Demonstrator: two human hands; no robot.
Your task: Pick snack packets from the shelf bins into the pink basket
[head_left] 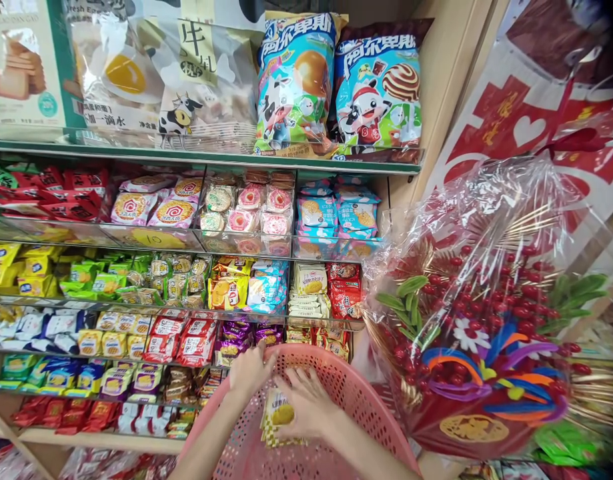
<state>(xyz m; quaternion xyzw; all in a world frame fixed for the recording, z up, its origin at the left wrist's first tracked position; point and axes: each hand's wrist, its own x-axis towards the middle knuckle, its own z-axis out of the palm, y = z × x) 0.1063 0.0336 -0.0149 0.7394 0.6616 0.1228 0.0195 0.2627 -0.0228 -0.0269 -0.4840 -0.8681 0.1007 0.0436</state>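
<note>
Tiered shelving [101,438] climbs right in front of me, a green-edged shelf [136,148] up high, a pale wooden side panel [449,80] at the right, everything brightly lit.

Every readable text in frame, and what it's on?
"阿尔卑斯": blue bag, dark-topped bag
"牛轧": cow-print bag
"Fresh Egg", "加一滴水", "净含量": egg-picture bag
"10": yellow shelf tag
Packet at right hand: lettering partly blurred and covered, not fully readable.
Everything else: too small, blurred or covered to read confidently.
</note>
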